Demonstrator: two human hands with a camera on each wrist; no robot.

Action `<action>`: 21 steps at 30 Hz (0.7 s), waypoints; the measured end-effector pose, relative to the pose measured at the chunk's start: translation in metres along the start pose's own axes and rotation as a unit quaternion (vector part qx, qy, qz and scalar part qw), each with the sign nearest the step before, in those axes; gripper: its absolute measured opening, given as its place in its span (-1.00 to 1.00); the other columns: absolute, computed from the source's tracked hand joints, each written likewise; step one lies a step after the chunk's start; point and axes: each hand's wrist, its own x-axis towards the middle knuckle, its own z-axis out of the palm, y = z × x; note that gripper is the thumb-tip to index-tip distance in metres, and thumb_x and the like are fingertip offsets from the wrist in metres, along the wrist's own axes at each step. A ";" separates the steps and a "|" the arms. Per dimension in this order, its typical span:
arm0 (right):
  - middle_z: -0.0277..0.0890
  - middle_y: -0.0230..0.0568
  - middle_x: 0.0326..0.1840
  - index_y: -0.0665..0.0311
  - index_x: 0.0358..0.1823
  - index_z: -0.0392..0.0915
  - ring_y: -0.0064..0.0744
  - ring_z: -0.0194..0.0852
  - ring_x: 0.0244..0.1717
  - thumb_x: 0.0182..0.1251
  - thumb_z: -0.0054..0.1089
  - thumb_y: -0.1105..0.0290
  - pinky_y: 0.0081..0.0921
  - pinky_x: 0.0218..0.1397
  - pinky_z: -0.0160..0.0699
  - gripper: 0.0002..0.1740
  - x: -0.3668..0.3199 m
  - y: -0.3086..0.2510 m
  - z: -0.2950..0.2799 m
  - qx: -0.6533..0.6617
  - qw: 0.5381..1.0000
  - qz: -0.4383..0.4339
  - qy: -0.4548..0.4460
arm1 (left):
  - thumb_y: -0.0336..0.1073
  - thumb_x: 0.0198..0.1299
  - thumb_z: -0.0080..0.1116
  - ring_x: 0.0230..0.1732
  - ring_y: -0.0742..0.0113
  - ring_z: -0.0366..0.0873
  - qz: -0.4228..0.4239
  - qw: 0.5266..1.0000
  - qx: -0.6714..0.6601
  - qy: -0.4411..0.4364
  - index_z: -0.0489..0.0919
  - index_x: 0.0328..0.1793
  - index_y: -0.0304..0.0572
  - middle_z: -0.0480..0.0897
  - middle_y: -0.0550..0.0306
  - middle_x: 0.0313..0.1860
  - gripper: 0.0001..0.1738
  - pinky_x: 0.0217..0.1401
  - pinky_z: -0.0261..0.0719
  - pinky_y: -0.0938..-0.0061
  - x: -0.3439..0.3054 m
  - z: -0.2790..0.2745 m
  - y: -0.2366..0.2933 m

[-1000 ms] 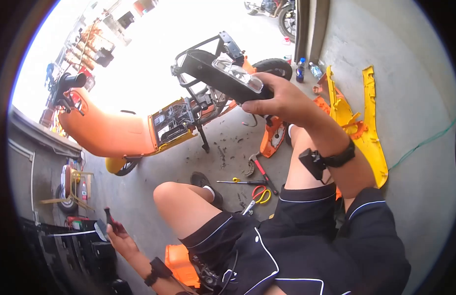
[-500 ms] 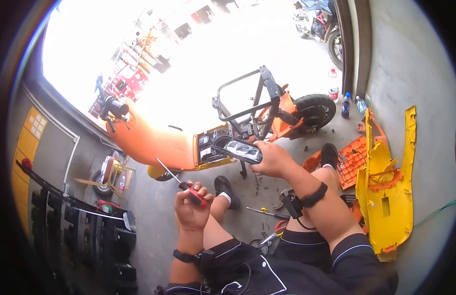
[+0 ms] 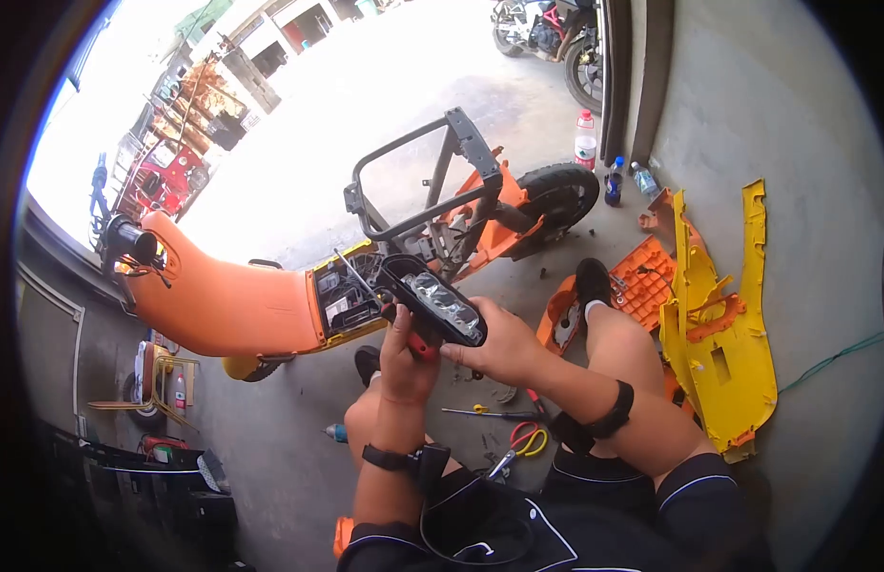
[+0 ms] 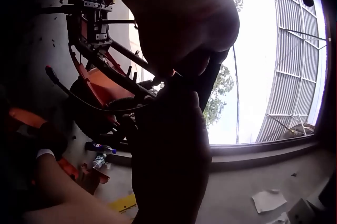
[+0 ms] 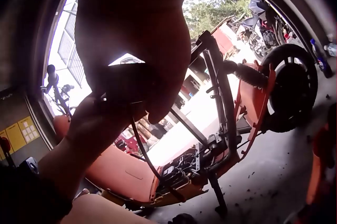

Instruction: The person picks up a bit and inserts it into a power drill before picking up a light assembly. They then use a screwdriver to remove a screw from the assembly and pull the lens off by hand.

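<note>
My right hand [image 3: 507, 341] grips the right end of a black lamp unit [image 3: 440, 303] with a clear lens, its lens side facing up toward me. In my left hand [image 3: 409, 370] is a screwdriver [image 3: 422, 347] with a red and black handle, its shaft slanting up and left past the lamp. The left fingers and the handle lie right against the lamp's near side, partly hidden behind it. In the right wrist view both hands, mainly the right hand [image 5: 142, 29], are dark silhouettes meeting around the lamp. A thin cable [image 4: 100, 107] hangs from there in the left wrist view.
A partly stripped orange scooter [image 3: 232, 300] with a bare black rear frame [image 3: 404, 172] stands ahead. Yellow panels [image 3: 747, 372] and an orange panel [image 3: 642, 272] lie at right. Scissors [image 3: 530, 440] and another screwdriver [image 3: 490, 414] lie on the floor near my legs. Bottles [image 3: 614, 181] stand by the doorway.
My left hand has come up from the lower left with the screwdriver and now meets the lamp. My right hand has lowered the lamp and turned its lens more toward me.
</note>
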 end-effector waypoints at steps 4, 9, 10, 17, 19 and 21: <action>0.59 0.06 -0.16 0.48 0.31 0.28 -0.12 0.66 -0.12 0.12 0.39 -0.26 -0.29 0.07 0.58 0.02 0.007 0.001 0.014 -0.201 0.974 -0.104 0.002 | 0.06 0.48 -0.11 0.34 0.05 0.46 -0.063 0.998 -0.025 -0.016 0.30 0.46 -0.20 0.51 -0.07 0.31 -0.40 0.39 0.46 0.06 0.000 -0.026 0.002; 0.64 -0.13 -0.08 0.42 0.07 0.56 -0.26 0.62 -0.01 0.49 0.03 -0.11 -0.35 0.09 0.54 -0.38 0.059 0.000 -0.032 0.024 0.999 0.017 -0.032 | 0.12 0.38 0.04 0.28 -0.08 0.51 -0.100 0.991 -0.011 -0.083 0.20 0.53 -0.28 0.39 -0.20 0.40 -0.21 0.27 0.58 0.01 -0.003 -0.036 0.020; 0.63 -0.19 -0.05 0.39 0.09 0.55 -0.34 0.59 0.00 0.52 0.02 0.01 -0.34 0.09 0.52 -0.48 0.067 0.009 -0.034 0.093 0.995 0.027 -0.034 | 0.12 0.38 0.04 0.28 -0.08 0.51 -0.101 0.991 -0.012 -0.082 0.20 0.53 -0.28 0.39 -0.20 0.40 -0.21 0.27 0.58 0.01 -0.005 -0.032 0.021; 0.58 -0.18 0.05 0.40 0.14 0.52 -0.33 0.54 0.07 0.44 0.10 0.24 -0.37 0.18 0.43 -0.60 0.085 0.040 0.000 0.453 0.827 0.077 -0.324 | 0.10 0.09 0.30 0.21 -0.35 0.54 -0.213 0.947 -0.181 -0.161 0.17 0.49 -0.43 0.36 -0.50 0.34 0.01 0.17 0.64 -0.12 -0.024 -0.036 0.005; 0.57 -0.16 0.09 0.42 0.17 0.50 -0.31 0.54 0.07 0.43 0.09 0.24 -0.35 0.19 0.43 -0.57 0.093 0.036 0.011 0.476 0.799 0.074 -0.360 | 0.14 0.09 0.30 0.10 -0.33 0.59 -0.211 0.955 -0.141 -0.155 0.21 0.46 -0.41 0.44 -0.49 0.25 -0.01 0.03 0.68 -0.11 -0.026 -0.031 0.021; 0.55 -0.09 0.15 0.45 0.23 0.45 -0.26 0.53 0.14 0.40 0.08 0.24 -0.32 0.24 0.45 -0.50 0.098 0.031 0.026 0.517 0.766 0.034 -0.380 | 0.21 0.09 0.27 0.01 -0.26 0.65 -0.205 0.965 -0.084 -0.137 0.26 0.43 -0.38 0.53 -0.41 0.16 -0.02 -0.07 0.71 -0.06 -0.031 -0.027 0.032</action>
